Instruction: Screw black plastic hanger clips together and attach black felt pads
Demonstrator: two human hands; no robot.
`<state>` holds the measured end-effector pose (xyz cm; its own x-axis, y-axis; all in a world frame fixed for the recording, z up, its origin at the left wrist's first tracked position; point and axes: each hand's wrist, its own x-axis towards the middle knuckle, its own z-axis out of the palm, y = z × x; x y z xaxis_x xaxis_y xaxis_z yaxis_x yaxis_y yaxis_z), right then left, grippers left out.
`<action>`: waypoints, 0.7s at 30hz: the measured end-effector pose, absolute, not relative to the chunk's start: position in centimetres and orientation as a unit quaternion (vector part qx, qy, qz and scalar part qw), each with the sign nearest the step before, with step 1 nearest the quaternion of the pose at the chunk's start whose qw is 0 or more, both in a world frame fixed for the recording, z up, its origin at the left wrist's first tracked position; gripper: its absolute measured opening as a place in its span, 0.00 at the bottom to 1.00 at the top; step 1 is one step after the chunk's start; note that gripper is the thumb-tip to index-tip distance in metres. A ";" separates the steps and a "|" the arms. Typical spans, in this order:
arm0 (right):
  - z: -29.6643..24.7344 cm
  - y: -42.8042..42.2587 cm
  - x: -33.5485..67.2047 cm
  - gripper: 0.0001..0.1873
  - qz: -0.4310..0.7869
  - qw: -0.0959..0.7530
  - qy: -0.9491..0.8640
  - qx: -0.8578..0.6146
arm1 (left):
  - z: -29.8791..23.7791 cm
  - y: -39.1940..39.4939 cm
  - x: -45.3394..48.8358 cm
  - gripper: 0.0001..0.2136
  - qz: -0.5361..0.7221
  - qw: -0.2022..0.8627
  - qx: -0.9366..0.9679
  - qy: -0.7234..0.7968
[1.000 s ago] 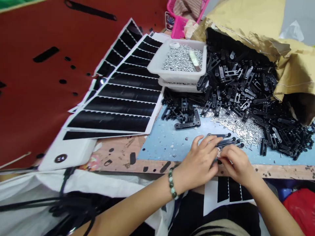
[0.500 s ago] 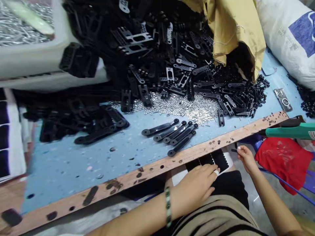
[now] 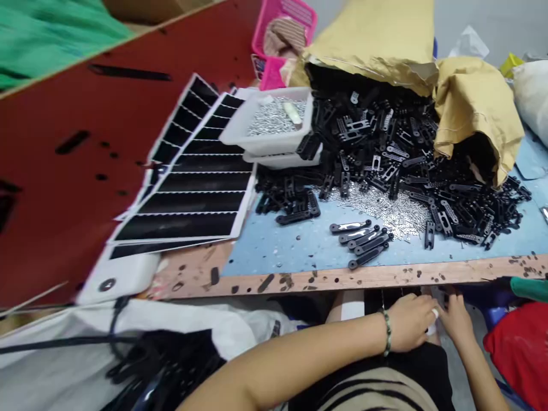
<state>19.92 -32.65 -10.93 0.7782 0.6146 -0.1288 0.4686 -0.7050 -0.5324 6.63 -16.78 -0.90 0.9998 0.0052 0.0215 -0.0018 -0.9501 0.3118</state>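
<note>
My left hand [image 3: 411, 321] lies flat over a white-edged sheet with black strips [image 3: 353, 304] on my lap, below the table's edge. Its fingers are stretched out, and there is a white ring or wrap on one finger. Just right of it, my right hand [image 3: 457, 321] has its fingers pinched together at the sheet's right side, close to my left fingertips. A small dark piece shows at the right fingertips, partly hidden. On the table ahead lie several black plastic arms [image 3: 363, 244] in a row.
A heap of black plastic parts [image 3: 398, 137] and small silver screws [image 3: 385, 206] covers the back. White tubs [image 3: 268, 142] stand left of it, beside black-striped sheets [image 3: 188, 197]. A green-handled tool [image 3: 528, 288] juts in at the right, above a red cloth [image 3: 520, 342].
My view has swung left and taken in more of the table. My right hand, which held a small black strip apart from the sheet, has come up against my left hand.
</note>
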 end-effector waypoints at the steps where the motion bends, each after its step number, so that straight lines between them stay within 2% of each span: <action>1: -10.3 -33.1 19.7 0.14 0.153 0.262 -0.322 -0.897 | 0.3 -15.6 5.7 0.20 0.022 0.168 0.986 -0.009; 3: -8.7 -33.0 18.9 0.09 0.139 0.340 -0.388 -0.845 | 2.2 -12.0 3.7 0.27 0.060 0.210 0.976 0.013; 6: -5.9 -29.7 17.8 0.06 0.073 0.453 -0.450 -0.766 | 3.0 -5.7 1.1 0.43 0.077 0.208 0.944 0.243; 8: -4.5 -25.7 17.1 0.13 0.047 0.469 -0.478 -0.742 | 2.3 -2.9 0.5 0.50 0.045 0.208 0.924 0.317; 9: -4.1 -23.5 16.7 0.18 0.055 0.449 -0.502 -0.737 | 1.8 -2.2 0.5 0.51 0.035 0.213 0.922 0.323; 12: -3.8 -18.0 15.4 0.26 0.071 0.375 -0.572 -0.726 | 0.3 -2.5 1.3 0.47 0.048 0.221 0.927 0.300; 16: -3.8 -15.1 14.0 0.25 0.068 0.286 -0.628 -0.720 | -0.6 -4.1 2.2 0.36 0.099 0.217 0.924 0.299; 21: -2.8 -13.4 13.8 0.26 0.053 0.206 -0.677 -0.704 | -1.0 -4.1 2.0 0.29 0.116 0.217 0.925 0.290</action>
<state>13.83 -13.42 -2.81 0.0772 0.9759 0.2039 0.9321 0.0019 -0.3622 1.97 -4.05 -1.05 0.8049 0.5867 0.0886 0.4863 -0.7378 0.4681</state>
